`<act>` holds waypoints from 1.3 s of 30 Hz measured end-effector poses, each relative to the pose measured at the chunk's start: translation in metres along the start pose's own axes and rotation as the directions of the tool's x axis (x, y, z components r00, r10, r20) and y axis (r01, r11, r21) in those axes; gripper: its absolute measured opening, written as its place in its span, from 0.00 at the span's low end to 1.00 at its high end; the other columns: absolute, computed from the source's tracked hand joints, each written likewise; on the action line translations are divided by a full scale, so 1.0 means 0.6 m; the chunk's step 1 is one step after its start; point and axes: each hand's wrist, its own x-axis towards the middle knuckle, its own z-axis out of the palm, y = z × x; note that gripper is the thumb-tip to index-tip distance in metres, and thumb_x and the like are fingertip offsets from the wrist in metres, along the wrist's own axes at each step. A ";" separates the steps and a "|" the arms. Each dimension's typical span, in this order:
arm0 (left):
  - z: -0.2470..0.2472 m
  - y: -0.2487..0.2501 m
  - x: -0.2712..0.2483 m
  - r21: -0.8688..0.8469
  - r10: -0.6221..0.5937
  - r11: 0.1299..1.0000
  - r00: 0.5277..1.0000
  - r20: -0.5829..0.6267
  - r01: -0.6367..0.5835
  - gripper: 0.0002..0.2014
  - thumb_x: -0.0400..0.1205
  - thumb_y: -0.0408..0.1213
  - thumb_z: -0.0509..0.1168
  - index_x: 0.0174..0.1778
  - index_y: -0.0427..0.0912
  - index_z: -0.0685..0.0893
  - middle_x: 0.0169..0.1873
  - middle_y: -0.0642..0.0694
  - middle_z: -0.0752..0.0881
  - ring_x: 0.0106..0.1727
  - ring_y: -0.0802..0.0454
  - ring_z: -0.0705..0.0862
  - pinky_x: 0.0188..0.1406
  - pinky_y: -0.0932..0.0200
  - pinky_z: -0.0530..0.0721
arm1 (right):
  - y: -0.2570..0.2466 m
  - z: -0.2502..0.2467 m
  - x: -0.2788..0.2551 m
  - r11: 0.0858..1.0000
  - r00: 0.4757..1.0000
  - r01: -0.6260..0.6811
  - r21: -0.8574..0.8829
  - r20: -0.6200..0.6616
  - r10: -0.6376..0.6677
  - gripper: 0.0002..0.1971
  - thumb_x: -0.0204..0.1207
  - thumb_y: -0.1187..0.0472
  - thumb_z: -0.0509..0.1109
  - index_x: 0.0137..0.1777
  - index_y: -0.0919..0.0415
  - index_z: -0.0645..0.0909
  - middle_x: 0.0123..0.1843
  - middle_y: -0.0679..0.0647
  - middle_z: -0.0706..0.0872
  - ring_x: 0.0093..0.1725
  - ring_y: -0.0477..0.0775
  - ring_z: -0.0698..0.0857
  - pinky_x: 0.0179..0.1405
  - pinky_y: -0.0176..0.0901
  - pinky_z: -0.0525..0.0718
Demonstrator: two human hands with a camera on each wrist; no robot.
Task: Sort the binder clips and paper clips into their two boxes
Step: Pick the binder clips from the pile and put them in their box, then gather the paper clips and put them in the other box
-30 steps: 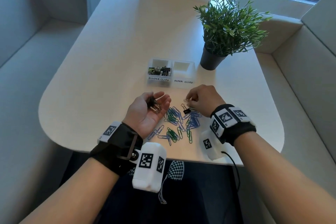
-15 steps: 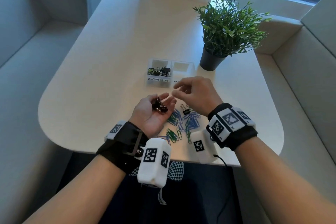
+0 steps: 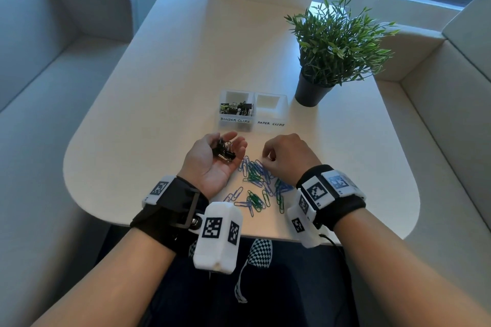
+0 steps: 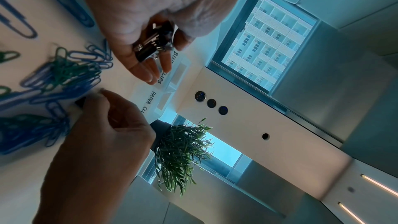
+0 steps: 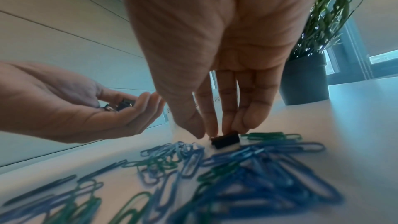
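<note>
Our left hand cups several binder clips; our right hand pinches one black binder clip beside two boxes.

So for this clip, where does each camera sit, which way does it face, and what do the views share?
Head: worn high, looking down the table; both forearms, left hand, right hand.
Left wrist: looks along the palm at held binder clips; both hands.
Right wrist: low, looks past fingertips touching a black binder clip; both hands.
Shared: paper clips, potted plant.
</note>
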 end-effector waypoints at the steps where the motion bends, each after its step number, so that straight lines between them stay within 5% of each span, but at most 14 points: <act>1: -0.001 0.000 0.000 -0.001 0.001 1.000 1.000 -0.002 -0.001 0.17 0.86 0.39 0.51 0.44 0.33 0.81 0.40 0.36 0.84 0.42 0.45 0.83 0.43 0.59 0.85 | -0.001 0.001 0.000 1.000 1.000 0.000 0.007 0.000 0.000 0.09 0.73 0.57 0.68 0.46 0.58 0.88 0.47 0.55 0.89 0.45 0.56 0.86 0.48 0.48 0.86; 8: -0.002 -0.001 -0.001 0.003 0.011 1.000 1.000 -0.013 -0.011 0.17 0.86 0.38 0.52 0.45 0.32 0.81 0.42 0.36 0.84 0.44 0.44 0.83 0.50 0.57 0.83 | 0.001 0.002 0.005 0.977 0.997 -0.076 0.200 0.010 0.076 0.14 0.66 0.61 0.75 0.53 0.57 0.86 0.41 0.53 0.86 0.42 0.52 0.84 0.43 0.41 0.81; 13: -0.003 -0.001 -0.003 0.009 0.014 1.000 1.000 -0.014 -0.014 0.16 0.86 0.38 0.53 0.46 0.32 0.81 0.42 0.36 0.84 0.44 0.44 0.83 0.51 0.57 0.83 | 0.013 -0.009 0.001 0.928 0.984 -0.103 0.357 -0.100 0.148 0.11 0.65 0.59 0.76 0.49 0.55 0.89 0.39 0.51 0.89 0.38 0.47 0.85 0.40 0.32 0.80; 17: -0.001 -0.002 -0.003 0.025 0.013 1.000 1.000 -0.018 -0.012 0.16 0.86 0.38 0.53 0.45 0.32 0.81 0.41 0.36 0.84 0.43 0.44 0.83 0.53 0.57 0.83 | 0.017 -0.030 0.000 0.667 0.950 -0.183 0.722 -0.045 0.309 0.07 0.67 0.64 0.75 0.45 0.57 0.89 0.36 0.52 0.89 0.37 0.48 0.85 0.36 0.34 0.83; 20: 0.004 -0.008 -0.003 0.041 0.002 0.999 1.000 -0.007 -0.002 0.15 0.86 0.38 0.53 0.46 0.32 0.81 0.41 0.36 0.84 0.43 0.44 0.83 0.53 0.55 0.83 | 0.000 -0.040 -0.005 0.511 0.972 -0.137 0.849 0.015 0.236 0.07 0.70 0.67 0.74 0.47 0.63 0.88 0.36 0.55 0.87 0.37 0.50 0.83 0.37 0.36 0.83; 26: 0.011 -0.019 0.005 -0.013 -0.028 1.000 0.998 0.051 0.029 0.15 0.86 0.37 0.52 0.58 0.32 0.78 0.49 0.36 0.85 0.48 0.46 0.83 0.59 0.53 0.81 | -0.045 -0.040 -0.002 0.814 0.998 0.066 0.578 -0.051 -0.045 0.11 0.67 0.55 0.79 0.49 0.54 0.89 0.39 0.51 0.92 0.39 0.44 0.89 0.44 0.37 0.88; 28: 0.013 -0.018 0.004 -0.036 -0.054 0.998 0.997 0.049 0.056 0.16 0.86 0.37 0.52 0.61 0.30 0.77 0.50 0.35 0.85 0.48 0.45 0.83 0.58 0.54 0.80 | -0.047 -0.041 -0.003 0.818 0.993 0.088 0.568 -0.115 -0.027 0.13 0.67 0.52 0.79 0.50 0.54 0.89 0.38 0.49 0.92 0.38 0.41 0.89 0.43 0.35 0.88; 31: 0.020 -0.003 -0.005 -0.031 -0.052 0.998 0.998 0.036 0.053 0.13 0.86 0.37 0.53 0.53 0.31 0.78 0.49 0.32 0.82 0.44 0.44 0.82 0.53 0.57 0.81 | -0.023 -0.043 -0.002 0.808 0.972 0.049 0.587 -0.216 0.097 0.10 0.70 0.51 0.76 0.49 0.54 0.89 0.35 0.48 0.91 0.34 0.41 0.88 0.42 0.38 0.89; 33: 0.034 0.015 -0.007 0.060 0.005 0.998 1.000 0.029 -0.006 0.10 0.84 0.34 0.57 0.54 0.32 0.79 0.49 0.33 0.81 0.44 0.45 0.82 0.48 0.60 0.83 | -0.004 -0.043 -0.008 0.813 0.959 -0.009 0.583 -0.225 0.172 0.10 0.71 0.52 0.76 0.49 0.54 0.89 0.37 0.52 0.91 0.35 0.47 0.88 0.43 0.40 0.89; 36: 0.073 0.046 0.005 0.285 0.152 0.945 0.987 0.052 -0.161 0.06 0.81 0.26 0.58 0.50 0.32 0.79 0.43 0.37 0.81 0.40 0.49 0.81 0.37 0.63 0.84 | 0.019 -0.041 -0.022 0.804 0.957 -0.060 0.592 -0.194 0.214 0.08 0.73 0.55 0.75 0.50 0.56 0.89 0.37 0.52 0.90 0.33 0.45 0.85 0.30 0.23 0.81; 39: 0.116 0.069 0.040 0.630 0.333 0.708 0.938 0.099 -0.318 0.10 0.79 0.20 0.57 0.41 0.36 0.82 0.36 0.41 0.81 0.34 0.52 0.80 0.29 0.66 0.81 | 0.035 -0.040 -0.031 0.805 0.951 -0.087 0.587 -0.191 0.242 0.07 0.73 0.55 0.74 0.49 0.55 0.89 0.37 0.51 0.90 0.37 0.44 0.85 0.35 0.27 0.78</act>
